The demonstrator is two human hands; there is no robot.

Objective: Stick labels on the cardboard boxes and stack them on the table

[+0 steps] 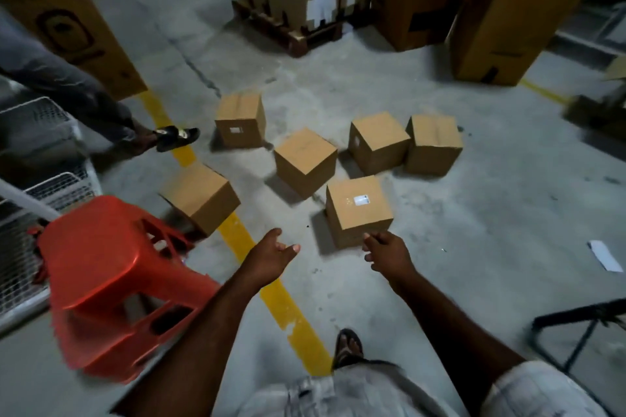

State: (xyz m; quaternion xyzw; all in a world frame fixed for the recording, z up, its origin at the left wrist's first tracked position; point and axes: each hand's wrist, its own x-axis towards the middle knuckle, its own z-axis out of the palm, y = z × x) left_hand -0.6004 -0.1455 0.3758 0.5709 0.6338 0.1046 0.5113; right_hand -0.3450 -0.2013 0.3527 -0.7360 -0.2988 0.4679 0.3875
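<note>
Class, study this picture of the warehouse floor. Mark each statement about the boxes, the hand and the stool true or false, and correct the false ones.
1. Six small cardboard boxes stand on the floor. True.
2. The nearest box bears a white label on its top. True.
3. The left hand grips a box. False: it holds nothing and is apart from every box.
4. The plastic stool is blue. False: the stool is red.
5. Some boxes are stacked. False: none sits on another.
</note>
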